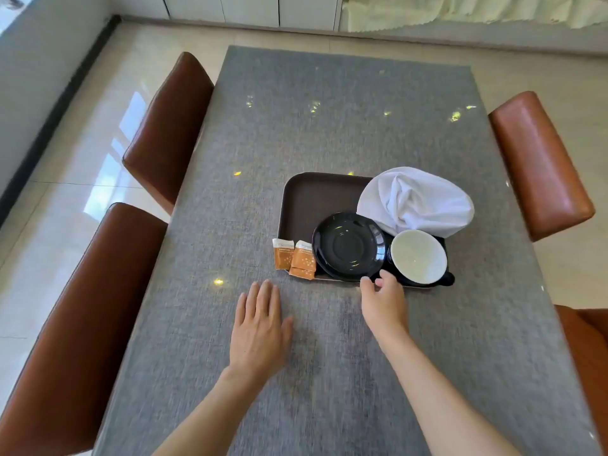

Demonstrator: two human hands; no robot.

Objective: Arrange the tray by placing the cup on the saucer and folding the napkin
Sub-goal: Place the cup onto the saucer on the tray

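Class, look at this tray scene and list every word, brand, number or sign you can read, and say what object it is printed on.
No text here can be read.
Left orange sachet: small print on its white top band, too blurred to read.
Right orange sachet: the same, too small and blurred.
Saucer, cup, napkin and tray: no lettering visible.

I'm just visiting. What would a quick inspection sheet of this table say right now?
Surface: grey table, brown tray near its middle.
Job's things: black saucer empty; cup beside it on the tray; white napkin crumpled, unfolded.
Clutter: three orange packets at the tray's front left corner.
Hands: left hand flat on the table; right hand at the tray's front edge, grip unclear.
Cables: nothing seen.
Surroundings: brown chairs on both sides, tiled floor.
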